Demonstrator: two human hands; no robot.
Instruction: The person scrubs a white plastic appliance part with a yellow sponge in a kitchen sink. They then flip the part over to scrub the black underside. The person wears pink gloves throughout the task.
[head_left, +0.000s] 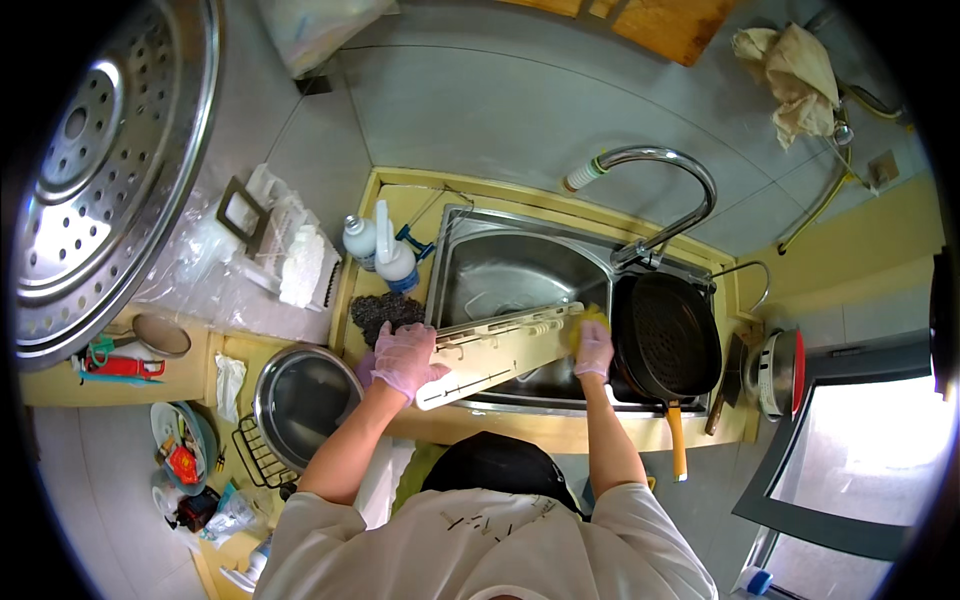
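A long cream plastic panel (502, 352), perhaps a rack with small hooks and slots, lies tilted across the front of the stainless steel sink (517, 262). My left hand (406, 358), in a thin clear glove, grips its left end. At the panel's right end my right hand (595, 346), gloved too, holds a yellow sponge or cloth (583, 327) against it. Part of the sponge is hidden behind the fingers. The chrome faucet (694, 180) arches above the basin, its spout over the back edge.
A black frying pan (671, 337) sits over the right basin, its orange handle jutting past the counter edge. A cleaver (726, 382) lies to its right. Left stand a spray bottle (394, 259), a dark scouring pad (384, 311) and a steel bowl (307, 401). A perforated steel steamer (112, 165) looms upper left.
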